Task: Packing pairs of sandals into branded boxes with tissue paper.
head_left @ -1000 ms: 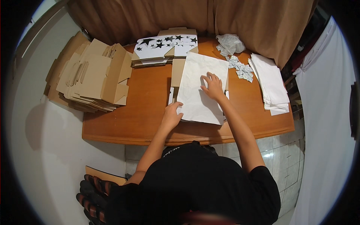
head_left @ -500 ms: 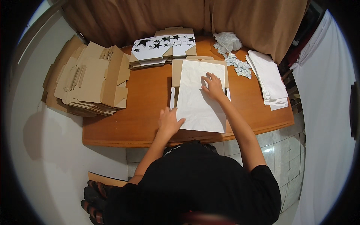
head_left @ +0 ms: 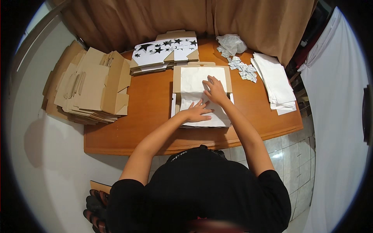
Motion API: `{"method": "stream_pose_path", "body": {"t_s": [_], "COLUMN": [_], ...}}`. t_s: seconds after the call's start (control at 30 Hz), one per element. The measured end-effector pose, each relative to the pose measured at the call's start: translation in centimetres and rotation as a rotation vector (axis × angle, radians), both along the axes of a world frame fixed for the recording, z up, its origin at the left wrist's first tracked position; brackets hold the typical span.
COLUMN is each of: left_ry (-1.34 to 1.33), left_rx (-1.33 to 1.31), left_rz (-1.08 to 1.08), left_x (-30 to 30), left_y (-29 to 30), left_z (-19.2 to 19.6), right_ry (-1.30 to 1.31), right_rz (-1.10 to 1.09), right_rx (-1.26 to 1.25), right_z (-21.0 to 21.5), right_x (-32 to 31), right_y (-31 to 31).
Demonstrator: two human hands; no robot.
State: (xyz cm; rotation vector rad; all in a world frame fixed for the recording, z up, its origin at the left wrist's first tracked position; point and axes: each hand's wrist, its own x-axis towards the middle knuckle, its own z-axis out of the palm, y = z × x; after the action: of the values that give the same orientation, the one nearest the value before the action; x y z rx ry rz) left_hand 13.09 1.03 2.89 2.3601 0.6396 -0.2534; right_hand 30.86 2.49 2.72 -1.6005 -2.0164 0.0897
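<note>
A white sheet of paper (head_left: 196,79) lies over a flat brown cardboard box (head_left: 175,79) on the wooden table (head_left: 151,105). My left hand (head_left: 199,112) rests flat on the near part of the sheet, fingers spread. My right hand (head_left: 214,90) presses flat on the sheet's middle, just beyond the left hand. Neither hand grips anything. The sheet's near edge reaches close to the table's front edge.
A stack of flattened brown boxes (head_left: 87,87) overhangs the table's left end. Star-printed white cartons (head_left: 163,50) lie at the back. A pile of white sheets (head_left: 276,83) sits at the right, with small packets (head_left: 243,70) and crumpled plastic (head_left: 231,42) behind. A brown curtain (head_left: 186,17) hangs beyond.
My left hand slid from the sheet's left edge onto the sheet itself. The right hand stayed pressed on the paper. The view shifted slightly.
</note>
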Motion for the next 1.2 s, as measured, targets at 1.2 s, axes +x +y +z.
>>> {"method": "stream_pose_path", "body": {"t_s": [1.2], "left_ry": [-0.011], "left_rx": [-0.343], "left_rz": [0.135], "left_x": [-1.4], "left_y": [5.8], "left_z": [-5.6], "right_ry": [0.094], "right_rz": [0.473], "right_rx": [-0.316], "right_z": [1.2], "right_x": [-4.9], "right_y": [-5.8]}}
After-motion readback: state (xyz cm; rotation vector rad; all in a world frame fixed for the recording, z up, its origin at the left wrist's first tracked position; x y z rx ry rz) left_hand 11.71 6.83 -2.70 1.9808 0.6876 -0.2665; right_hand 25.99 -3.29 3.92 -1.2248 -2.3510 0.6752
